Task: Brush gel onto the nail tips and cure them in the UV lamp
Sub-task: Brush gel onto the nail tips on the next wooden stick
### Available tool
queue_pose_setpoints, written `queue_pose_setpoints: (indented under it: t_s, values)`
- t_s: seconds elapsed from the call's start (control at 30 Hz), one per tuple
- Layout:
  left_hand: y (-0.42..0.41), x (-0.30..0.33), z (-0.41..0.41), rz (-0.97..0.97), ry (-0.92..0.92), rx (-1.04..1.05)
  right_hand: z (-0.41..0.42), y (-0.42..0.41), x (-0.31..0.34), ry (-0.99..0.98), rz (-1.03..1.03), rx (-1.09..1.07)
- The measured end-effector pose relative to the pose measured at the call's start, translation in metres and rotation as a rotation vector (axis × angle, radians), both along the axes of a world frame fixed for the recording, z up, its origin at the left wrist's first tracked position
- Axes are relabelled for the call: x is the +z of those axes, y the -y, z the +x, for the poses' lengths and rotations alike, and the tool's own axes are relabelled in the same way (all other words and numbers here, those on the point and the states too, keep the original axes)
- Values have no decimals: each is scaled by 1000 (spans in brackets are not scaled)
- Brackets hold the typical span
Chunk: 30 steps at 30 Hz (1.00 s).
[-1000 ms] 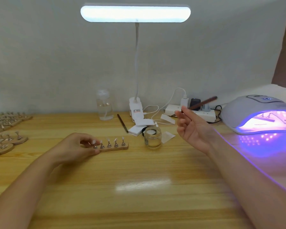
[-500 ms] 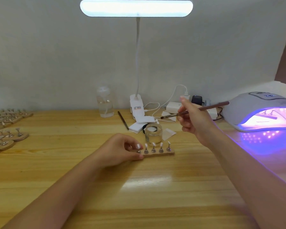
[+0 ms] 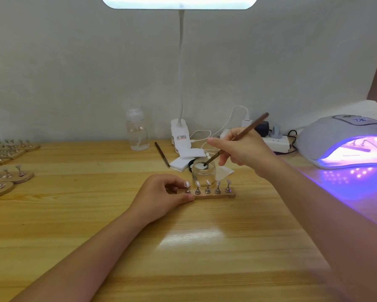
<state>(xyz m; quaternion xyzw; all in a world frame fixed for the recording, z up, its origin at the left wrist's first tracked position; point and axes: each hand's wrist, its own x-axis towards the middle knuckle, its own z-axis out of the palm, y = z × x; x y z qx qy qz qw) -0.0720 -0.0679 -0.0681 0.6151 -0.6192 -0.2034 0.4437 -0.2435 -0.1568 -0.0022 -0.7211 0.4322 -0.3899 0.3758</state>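
A small wooden holder (image 3: 218, 195) with several nail tips on metal stands lies on the table's middle. My left hand (image 3: 161, 196) grips its left end between thumb and fingers. Just behind it stands an open glass gel jar (image 3: 203, 174). My right hand (image 3: 242, 150) pinches a brown brush (image 3: 246, 132), whose tip dips into the jar's mouth. At the right the UV lamp (image 3: 344, 138) glows purple, with another holder of tips inside it.
Several wooden holders with nail tips (image 3: 6, 168) are piled at the left edge. At the back stand a clear pump bottle (image 3: 137, 131), a desk lamp's clamp base (image 3: 180, 136), a power strip (image 3: 274, 142), white pads (image 3: 189, 159) and a second brush (image 3: 162, 157).
My left hand slid the holder rightward from the table's left-middle to just in front of the jar. My right hand lowered the brush and tilted its tip down into the jar.
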Motion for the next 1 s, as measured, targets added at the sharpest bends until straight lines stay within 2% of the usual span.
queue_pose_setpoints:
  t_s: [0.2, 0.47, 0.53, 0.73, 1.0]
  values:
    - [-2, 2, -1, 26, -15, 2, 17, 11, 3, -264, -158, -11]
    - [-3, 5, 2, 44, -58, -10, 32, 11, -11, -434, -207, -20]
    - [-3, 5, 2, 42, -72, -24, 30, 11, -9, -398, -199, -26]
    - [-3, 5, 2, 39, -99, -30, 11, 16, 1, -130, -192, -134]
    - [-2, 4, 0, 37, -98, -14, -6, 20, -2, 7, -71, -131]
